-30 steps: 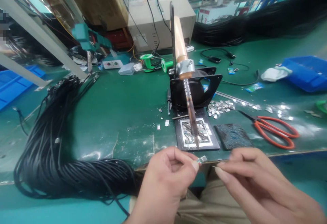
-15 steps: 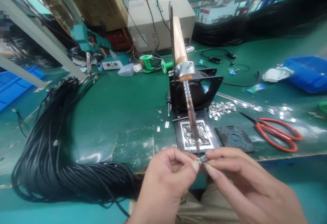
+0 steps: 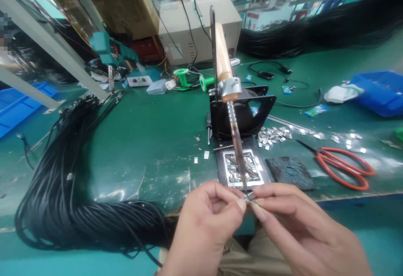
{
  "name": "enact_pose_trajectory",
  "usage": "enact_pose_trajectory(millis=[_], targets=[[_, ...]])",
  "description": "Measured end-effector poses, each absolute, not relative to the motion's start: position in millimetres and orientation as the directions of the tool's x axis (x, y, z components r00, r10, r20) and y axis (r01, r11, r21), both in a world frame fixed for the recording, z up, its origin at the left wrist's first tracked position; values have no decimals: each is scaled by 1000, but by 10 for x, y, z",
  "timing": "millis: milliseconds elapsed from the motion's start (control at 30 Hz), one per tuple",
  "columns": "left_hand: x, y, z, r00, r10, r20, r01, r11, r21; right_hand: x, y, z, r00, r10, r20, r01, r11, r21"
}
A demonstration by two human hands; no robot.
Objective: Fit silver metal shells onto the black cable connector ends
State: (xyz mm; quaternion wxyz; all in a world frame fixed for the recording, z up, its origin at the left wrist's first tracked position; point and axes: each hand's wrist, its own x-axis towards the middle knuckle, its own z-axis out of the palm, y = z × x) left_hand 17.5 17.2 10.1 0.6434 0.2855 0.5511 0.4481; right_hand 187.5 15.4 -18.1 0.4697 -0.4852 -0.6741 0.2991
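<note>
My left hand [image 3: 212, 217] is closed in a pinch, its fingertips just below the tip of a soldering iron [image 3: 238, 154]. What lies between its thumb and finger is mostly hidden. Facing it, my right hand [image 3: 297, 219] pinches a small metal connector [image 3: 251, 195], and the two hands' fingertips nearly meet there. The iron has a wooden handle and is clamped in a black stand [image 3: 220, 99], pointing down to the work. Behind my fingertips sits a shallow metal tray [image 3: 225, 169] with small metal pieces in it.
Red-handled scissors [image 3: 343, 164] and a dark pad [image 3: 291, 173] lie to the right. Loose metal pieces [image 3: 273, 136] are scattered behind them. A thick bundle of black cables [image 3: 56, 183] fills the left side. Blue bins [image 3: 378, 93] and green spools [image 3: 182, 78] stand farther back.
The view has shifted very slightly. The iron's tip now appears closer to the metal connector at my fingertips; both hands keep their pinch.
</note>
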Motion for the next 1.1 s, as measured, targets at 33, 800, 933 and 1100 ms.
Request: enact_pose_trajectory(millis=[33, 800, 933, 1100], targets=[[174, 175, 99, -14, 893, -449, -263, 430, 864, 1875, 158, -181, -87, 934, 345, 372, 352, -859], [178, 198, 63, 1, 886, -463, -290, 444, 848, 1853, 162, -204, -62, 933, 355, 390, 350, -852], [184, 220, 75, -15, 886, -463, -300, 438, 847, 1847, 172, -206, -46, 937, 347, 391, 336, -857], [189, 215, 120, -25, 884, -467, -299, 440, 847, 1826, 209, -197, -41, 933, 358, 393, 345, -852]])
